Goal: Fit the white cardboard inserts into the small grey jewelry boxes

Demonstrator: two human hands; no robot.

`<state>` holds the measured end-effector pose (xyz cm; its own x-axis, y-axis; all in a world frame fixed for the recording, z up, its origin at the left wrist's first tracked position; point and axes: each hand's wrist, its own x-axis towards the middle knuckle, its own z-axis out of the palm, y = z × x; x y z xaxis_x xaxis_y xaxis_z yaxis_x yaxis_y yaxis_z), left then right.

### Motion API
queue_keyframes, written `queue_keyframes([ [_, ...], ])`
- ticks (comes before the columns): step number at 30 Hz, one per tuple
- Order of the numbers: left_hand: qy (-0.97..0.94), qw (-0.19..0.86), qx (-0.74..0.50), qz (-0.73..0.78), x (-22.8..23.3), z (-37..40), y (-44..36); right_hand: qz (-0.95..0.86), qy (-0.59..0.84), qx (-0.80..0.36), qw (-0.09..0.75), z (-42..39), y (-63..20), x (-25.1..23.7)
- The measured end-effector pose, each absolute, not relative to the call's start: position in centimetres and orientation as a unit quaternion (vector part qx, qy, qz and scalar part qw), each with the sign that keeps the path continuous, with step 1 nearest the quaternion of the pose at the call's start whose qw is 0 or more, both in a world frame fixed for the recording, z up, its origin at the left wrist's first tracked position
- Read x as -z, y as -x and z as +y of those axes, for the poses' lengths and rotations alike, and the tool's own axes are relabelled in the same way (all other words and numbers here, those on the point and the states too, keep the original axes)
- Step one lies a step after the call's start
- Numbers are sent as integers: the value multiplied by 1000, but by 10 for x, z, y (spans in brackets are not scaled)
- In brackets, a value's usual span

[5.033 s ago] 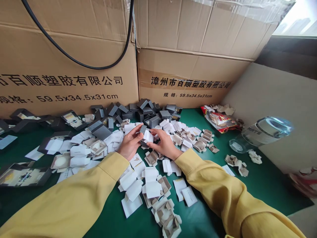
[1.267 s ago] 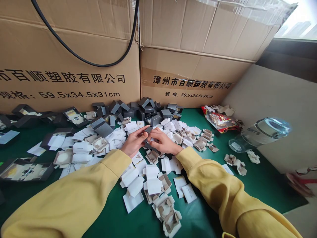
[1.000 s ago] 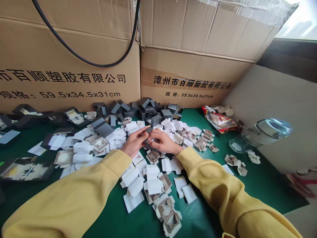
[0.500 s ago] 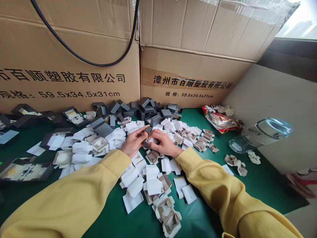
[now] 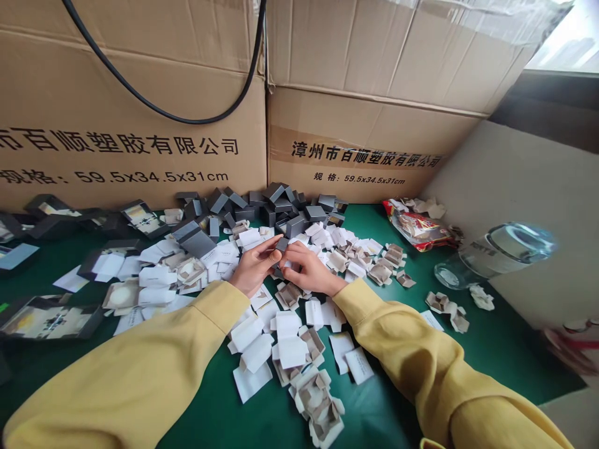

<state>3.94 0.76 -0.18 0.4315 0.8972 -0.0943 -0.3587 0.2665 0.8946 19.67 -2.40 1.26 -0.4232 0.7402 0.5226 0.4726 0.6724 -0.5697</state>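
Observation:
Between my two hands is a small dark grey box (image 5: pixel 281 244), partly covered by the fingers. My left hand (image 5: pixel 255 267) grips it from the left, thumb on the near side. My right hand (image 5: pixel 306 267) closes on its right side with curled fingers. White folded cards (image 5: pixel 290 345) and grey-brown cardboard inserts (image 5: pixel 318 399) lie scattered below and around the hands. Behind them is a heap of dark grey boxes (image 5: pixel 285 209). To the left, an open dark box (image 5: pixel 51 318) shows a printed inside.
Large brown cartons (image 5: pixel 187 93) stand along the back, with a black cable (image 5: pixel 187 118) hanging in front. On the right of the green table (image 5: pixel 374 411) are a red snack bag (image 5: pixel 416 227), a clear bottle (image 5: pixel 491 255) leaning on the wall, and crumpled tissue (image 5: pixel 481 298).
The box has turned slightly in my hands, so more of its dark face shows between the fingers. Both hands keep nearly the same place; the whole view has shifted a little.

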Motion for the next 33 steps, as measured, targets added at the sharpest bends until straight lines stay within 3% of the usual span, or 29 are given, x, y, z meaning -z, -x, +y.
queue_keyframes([
  [9,-444,723,-418,325,4,8,-40,-825,365,-204,381,-20,-194,-16],
  [24,-386,741,-452,312,3,10,-39,-812,394,-127,411,-28,-198,8],
  [33,-370,737,-471,315,4,10,-38,-854,384,-46,347,-35,-199,11],
])
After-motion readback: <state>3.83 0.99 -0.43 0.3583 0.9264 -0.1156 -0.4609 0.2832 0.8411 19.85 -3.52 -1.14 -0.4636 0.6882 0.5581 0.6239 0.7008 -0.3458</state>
